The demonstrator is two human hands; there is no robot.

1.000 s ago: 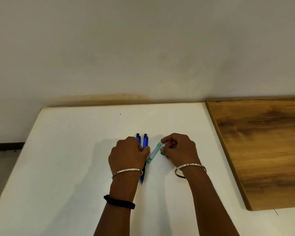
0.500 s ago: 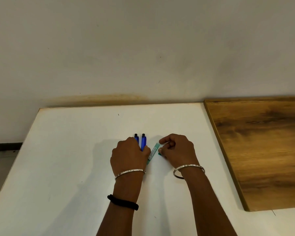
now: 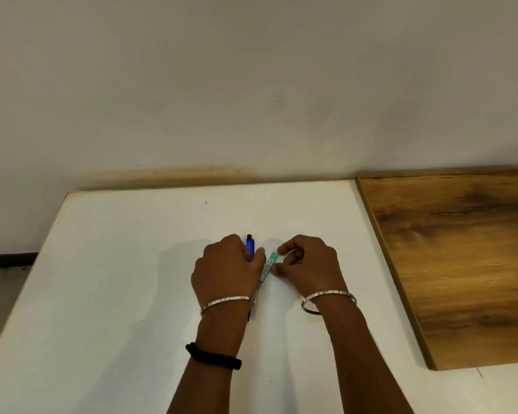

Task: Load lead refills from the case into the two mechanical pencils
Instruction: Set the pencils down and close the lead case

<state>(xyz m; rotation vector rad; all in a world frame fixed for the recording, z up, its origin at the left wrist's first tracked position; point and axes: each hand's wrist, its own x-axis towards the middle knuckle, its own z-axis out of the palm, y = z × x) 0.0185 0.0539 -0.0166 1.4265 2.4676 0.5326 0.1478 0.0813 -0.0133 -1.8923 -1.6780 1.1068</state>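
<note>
Pick-up step.
My left grip point(image 3: 228, 270) clasped a blue plastic mechanical pencil point(image 3: 250, 245); right grip point(image 3: 310, 264) pinched the slim teal lead case point(image 3: 268, 268), which I should open next.

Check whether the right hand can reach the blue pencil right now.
Probably not cleanly: the left hand covers most of the blue pencil, only its far end showing, and the right hand is pinching the lead case.

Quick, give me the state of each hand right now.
Left hand: fingers curled over the blue pencil, apparently gripping it.
Right hand: pinching the teal lead case between thumb and forefinger.
</note>
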